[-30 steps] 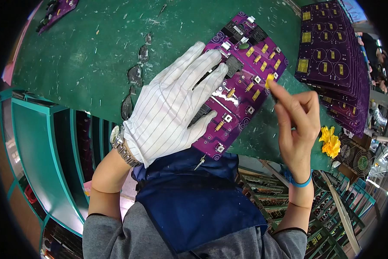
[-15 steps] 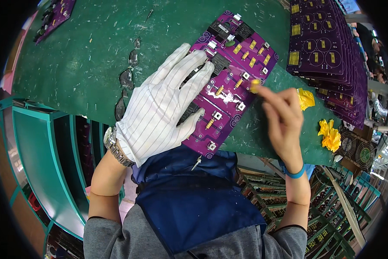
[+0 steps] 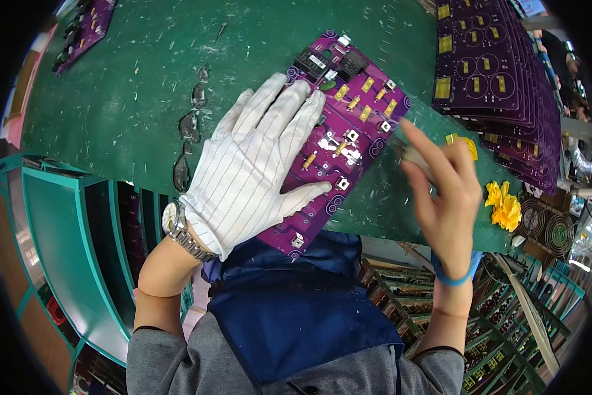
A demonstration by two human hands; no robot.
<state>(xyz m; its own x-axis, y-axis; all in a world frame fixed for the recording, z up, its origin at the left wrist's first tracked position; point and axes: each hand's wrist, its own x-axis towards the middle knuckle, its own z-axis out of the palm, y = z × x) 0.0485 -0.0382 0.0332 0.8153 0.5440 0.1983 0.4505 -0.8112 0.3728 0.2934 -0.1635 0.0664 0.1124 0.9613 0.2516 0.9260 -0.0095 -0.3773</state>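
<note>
A purple circuit board (image 3: 349,168) lies slantwise on the green work surface. It carries black blocks, small white square parts, yellow flat pieces and striped resistors. My left hand (image 3: 246,158), in a white pin-striped glove, rests flat across the board's left side. Its fingers are stretched out, with the thumb reaching over the board's lower part, hiding whatever lies beneath. Bare, my right hand (image 3: 444,187) hovers off the board's right edge, index finger and thumb apart. Its fingertips are blurred, and I make out nothing held. Behind its knuckles shows a crumpled yellow piece (image 3: 469,146).
A stack of purple boards (image 3: 477,66) leans at the far right. Crumpled yellow tape (image 3: 503,206) sits near the right edge, beside a round-grilled fan (image 3: 556,234). Another populated board (image 3: 88,33) is at the far left. Green racks (image 3: 59,243) stand below the surface.
The board has shifted left and toward me under my left hand. My right hand has drawn right, its fingers spreading; the small yellow piece at its fingertips no longer shows there.
</note>
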